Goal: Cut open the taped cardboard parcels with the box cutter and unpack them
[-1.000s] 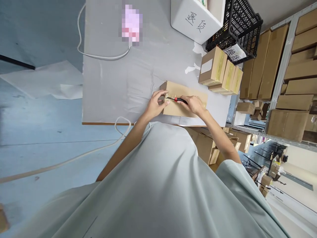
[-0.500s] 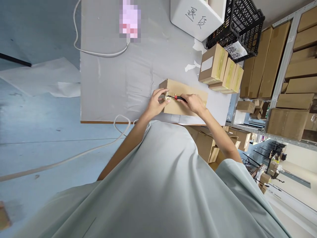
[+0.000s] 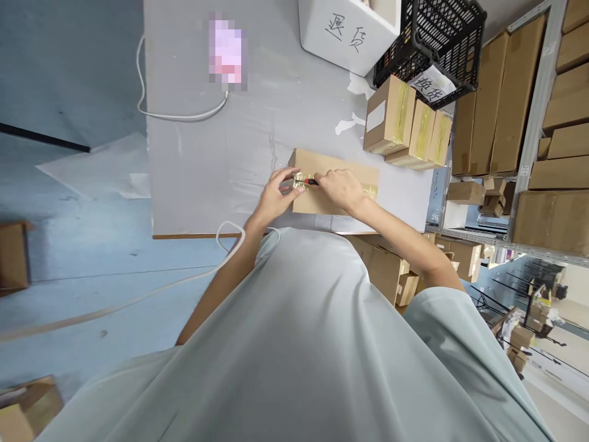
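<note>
A brown cardboard box (image 3: pixel 338 187) lies flat near the table's front edge, a strip of glossy clear tape along its top. A small cutter (image 3: pixel 311 182) — black with a red part (mostly hidden under a hand) — rests against the tape at the box's left end.

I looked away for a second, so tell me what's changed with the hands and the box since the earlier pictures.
The right hand has drawn the red-and-black cutter leftward along the taped seam of the cardboard box, closing on the left hand; less of the tool shows now. The left hand still steadies the box's left end. The box itself and the three small taped boxes behind it stayed put on the table.
</note>
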A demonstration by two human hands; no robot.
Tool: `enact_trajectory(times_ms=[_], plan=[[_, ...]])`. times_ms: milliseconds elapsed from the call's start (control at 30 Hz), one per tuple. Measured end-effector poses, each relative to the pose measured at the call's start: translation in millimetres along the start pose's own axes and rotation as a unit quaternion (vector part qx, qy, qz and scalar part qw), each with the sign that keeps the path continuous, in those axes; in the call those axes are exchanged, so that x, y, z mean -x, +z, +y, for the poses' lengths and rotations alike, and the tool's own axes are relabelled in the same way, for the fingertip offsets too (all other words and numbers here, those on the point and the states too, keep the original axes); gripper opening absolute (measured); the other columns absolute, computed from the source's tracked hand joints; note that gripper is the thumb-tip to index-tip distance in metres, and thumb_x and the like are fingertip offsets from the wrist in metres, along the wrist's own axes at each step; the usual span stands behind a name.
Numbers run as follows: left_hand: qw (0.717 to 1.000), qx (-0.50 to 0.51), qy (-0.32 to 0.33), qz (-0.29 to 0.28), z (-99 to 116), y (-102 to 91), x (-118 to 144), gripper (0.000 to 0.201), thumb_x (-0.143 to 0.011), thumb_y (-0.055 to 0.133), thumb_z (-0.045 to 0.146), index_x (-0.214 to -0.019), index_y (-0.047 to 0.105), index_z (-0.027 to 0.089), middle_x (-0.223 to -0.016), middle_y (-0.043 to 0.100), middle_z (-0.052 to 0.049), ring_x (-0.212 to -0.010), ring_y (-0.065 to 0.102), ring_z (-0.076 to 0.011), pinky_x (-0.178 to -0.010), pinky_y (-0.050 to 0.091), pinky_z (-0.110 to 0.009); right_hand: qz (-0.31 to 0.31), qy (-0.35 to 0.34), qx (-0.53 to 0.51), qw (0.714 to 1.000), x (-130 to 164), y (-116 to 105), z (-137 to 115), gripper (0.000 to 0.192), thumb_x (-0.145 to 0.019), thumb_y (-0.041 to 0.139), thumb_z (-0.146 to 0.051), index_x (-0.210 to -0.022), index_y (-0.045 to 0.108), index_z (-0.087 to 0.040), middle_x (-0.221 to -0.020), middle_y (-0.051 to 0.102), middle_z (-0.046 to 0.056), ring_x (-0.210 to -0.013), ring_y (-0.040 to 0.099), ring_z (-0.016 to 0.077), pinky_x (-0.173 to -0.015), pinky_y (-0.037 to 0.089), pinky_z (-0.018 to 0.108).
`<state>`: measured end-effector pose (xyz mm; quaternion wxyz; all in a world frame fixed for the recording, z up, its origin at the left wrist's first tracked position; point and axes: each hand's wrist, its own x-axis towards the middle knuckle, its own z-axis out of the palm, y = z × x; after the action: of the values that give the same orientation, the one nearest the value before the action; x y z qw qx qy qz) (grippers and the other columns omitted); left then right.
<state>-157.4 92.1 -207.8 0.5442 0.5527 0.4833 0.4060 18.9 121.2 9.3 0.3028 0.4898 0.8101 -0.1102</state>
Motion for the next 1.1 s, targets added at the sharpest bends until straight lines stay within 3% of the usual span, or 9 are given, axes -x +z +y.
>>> enact_trajectory(times_ms=[133,233,467,567,667,833,933,1100], plan=[[1.0,-0.008,-0.012,0.012,2,-0.4,0,0.072,-0.093,0.083,0.057,-0.156,0.069,0.026,-0.163,0.064,-0.015,-0.15,0.067,-0.0366,-0.12,0.063,-0.053,0.003,-0.011,-0.001,1.0,2,7,7,0.044,-0.117,0.038,-0.005,-0.139,0.076,-0.007,-0.127,0.084,0.026,-0.12,0.082,0.0339,-0.099,0.059,0.042],[0.999,-0.007,-0.021,0.023,5,-0.9,0,0.073,-0.092,0.084,0.059,-0.155,0.07,0.025,-0.163,0.067,-0.016,-0.15,0.068,-0.0371,-0.122,0.062,-0.054,0.0,-0.005,0.007,1.0,9,21,27,0.046,-0.114,0.039,-0.002,-0.137,0.079,-0.007,-0.128,0.085,0.027,-0.119,0.083,0.0344,-0.098,0.061,0.043],[0.997,-0.031,-0.047,0.053,17,4.3,5,0.065,-0.096,0.078,0.053,-0.154,0.066,0.027,-0.164,0.069,-0.015,-0.147,0.07,-0.0333,-0.125,0.06,-0.053,-0.034,0.072,0.01,0.997,63,73,123,0.043,-0.117,0.043,-0.012,-0.135,0.082,-0.008,-0.128,0.084,0.029,-0.123,0.083,0.0365,-0.094,0.058,0.041],[0.985,-0.109,-0.058,0.124,32,24.2,5,0.053,-0.099,0.072,0.038,-0.15,0.065,0.025,-0.161,0.069,-0.016,-0.152,0.066,-0.0342,-0.134,0.051,-0.059,-0.034,0.079,-0.012,0.996,79,92,147,0.043,-0.122,0.042,-0.023,-0.14,0.079,-0.008,-0.128,0.084,0.029,-0.123,0.083,0.0371,-0.091,0.056,0.04],[0.951,-0.228,-0.059,0.199,54,58.7,-2,0.045,-0.101,0.066,0.024,-0.145,0.061,0.016,-0.159,0.064,-0.024,-0.161,0.054,-0.0409,-0.141,0.035,-0.068,-0.024,0.058,-0.039,0.997,81,100,153,0.042,-0.122,0.041,-0.017,-0.138,0.08,-0.008,-0.13,0.084,0.028,-0.122,0.083,0.0358,-0.091,0.055,0.039],[0.901,-0.319,-0.116,0.269,80,109.7,-17,0.042,-0.109,0.059,0.026,-0.149,0.051,0.015,-0.164,0.053,-0.03,-0.166,0.045,-0.0456,-0.139,0.029,-0.076,-0.006,0.013,-0.074,0.997,78,110,168,0.042,-0.115,0.044,-0.004,-0.134,0.081,-0.011,-0.129,0.085,0.026,-0.121,0.084,0.0339,-0.094,0.055,0.038],[0.884,-0.357,-0.135,0.269,84,117.6,-19,0.042,-0.11,0.058,0.026,-0.15,0.051,0.016,-0.163,0.055,-0.027,-0.166,0.046,-0.0423,-0.141,0.03,-0.069,-0.007,-0.002,-0.089,0.996,82,124,188,0.04,-0.117,0.044,-0.009,-0.135,0.08,-0.012,-0.127,0.086,0.026,-0.12,0.084,0.0342,-0.093,0.055,0.038],[0.859,-0.418,-0.144,0.259,82,116.0,-22,0.043,-0.112,0.056,0.023,-0.151,0.048,0.008,-0.161,0.059,-0.028,-0.158,0.052,-0.0384,-0.137,0.037,-0.06,-0.008,-0.023,-0.108,0.994,87,149,217,0.043,-0.124,0.042,-0.034,-0.142,0.077,-0.014,-0.124,0.086,0.025,-0.116,0.083,0.0361,-0.086,0.052,0.038]])
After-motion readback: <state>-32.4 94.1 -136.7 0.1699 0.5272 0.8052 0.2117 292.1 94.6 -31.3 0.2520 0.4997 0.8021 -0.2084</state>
